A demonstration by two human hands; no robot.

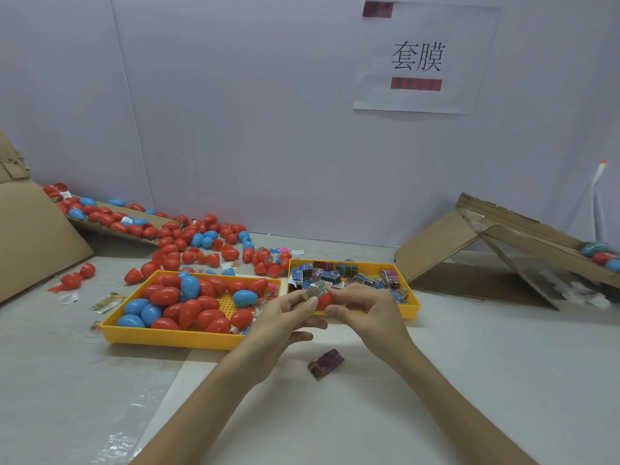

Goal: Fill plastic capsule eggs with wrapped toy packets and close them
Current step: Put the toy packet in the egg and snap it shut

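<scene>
red capsule egg half [324, 301] pinched in the right hand [365, 310]. left hand [285, 317] pinches a wrapped toy packet [316, 290] against it.

You had two yellow trays before you: the left tray [167, 340] and the right tray [414, 305]. The left tray held five blue eggs [189, 286] among red eggs [164, 296] too crowded to count surely. Your two hands, left hand [285, 317] and right hand [365, 310], had one wrapped packet [315, 290] and one red capsule shell [324, 301] between them. One purple packet [325, 364] lay loose. One paper sign [419, 58] carried two characters and two red bars.
</scene>
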